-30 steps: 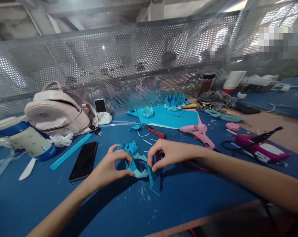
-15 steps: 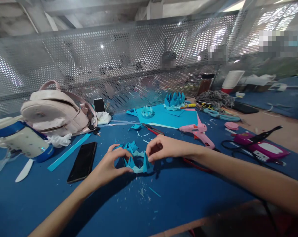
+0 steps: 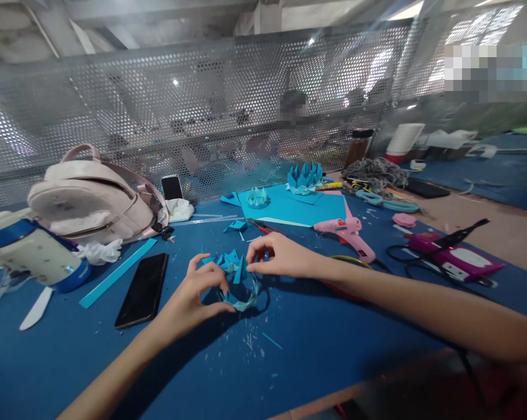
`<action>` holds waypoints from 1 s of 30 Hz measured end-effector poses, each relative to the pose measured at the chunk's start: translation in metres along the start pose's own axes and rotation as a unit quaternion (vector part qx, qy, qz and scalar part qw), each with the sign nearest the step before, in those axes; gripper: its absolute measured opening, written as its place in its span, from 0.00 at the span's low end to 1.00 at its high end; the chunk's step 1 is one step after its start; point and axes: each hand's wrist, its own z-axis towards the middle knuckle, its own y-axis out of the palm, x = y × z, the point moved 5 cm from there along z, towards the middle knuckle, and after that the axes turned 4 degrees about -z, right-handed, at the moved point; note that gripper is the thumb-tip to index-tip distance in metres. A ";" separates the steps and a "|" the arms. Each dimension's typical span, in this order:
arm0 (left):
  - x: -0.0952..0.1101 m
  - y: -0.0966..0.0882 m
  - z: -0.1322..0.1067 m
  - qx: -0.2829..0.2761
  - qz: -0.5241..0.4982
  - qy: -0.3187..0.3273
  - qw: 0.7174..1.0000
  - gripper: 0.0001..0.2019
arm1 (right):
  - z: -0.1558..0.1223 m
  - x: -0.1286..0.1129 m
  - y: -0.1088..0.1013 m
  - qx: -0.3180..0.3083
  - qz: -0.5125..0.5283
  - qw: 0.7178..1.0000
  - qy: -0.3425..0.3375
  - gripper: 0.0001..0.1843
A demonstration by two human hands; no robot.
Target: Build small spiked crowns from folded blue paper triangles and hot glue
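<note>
My left hand curls its thumb and fingers around the left side of a light blue paper ring on the table. My right hand pinches a pointed, folded blue paper piece at the ring's far right side. Whether that piece touches the ring is hard to tell. Behind the ring lie more folded blue paper pieces, partly hidden by my left fingers. A pink glue gun rests on the table beyond my right wrist.
A finished-looking blue paper crown and a smaller pale one stand on a blue paper sheet. To the left are a phone, a blue paper strip, a backpack and a cup. Light blue scissors lie right.
My right hand has moved left and slightly up, carrying the folded piece from the ring's near right to its far side. My left hand stays at the ring; the view has shifted a little.
</note>
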 end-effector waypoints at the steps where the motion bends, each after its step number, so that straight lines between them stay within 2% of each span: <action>1: 0.000 0.000 0.000 -0.003 0.010 0.002 1.000 0.13 | 0.000 0.001 0.001 0.001 -0.014 1.000 -0.004 0.07; 4: 0.000 0.001 -0.001 -0.011 0.042 0.003 0.999 0.12 | 0.001 0.005 0.007 0.003 -0.033 0.999 -0.008 0.05; 9: 0.001 0.006 -0.003 -0.020 0.073 0.024 0.997 0.10 | 0.000 0.012 0.016 0.013 0.015 1.000 -0.011 0.07; 12: 0.002 0.008 -0.004 -0.023 0.077 0.037 0.996 0.09 | -0.002 0.014 0.020 0.021 -0.009 1.000 0.000 0.06; 21: 0.002 0.006 -0.008 -0.022 0.094 0.030 0.995 0.10 | -0.004 0.023 0.018 0.021 -0.021 1.000 0.001 0.06; 30: 0.002 0.006 -0.005 -0.017 0.101 0.019 0.995 0.11 | -0.009 0.010 0.022 -0.001 -0.101 0.994 0.032 0.02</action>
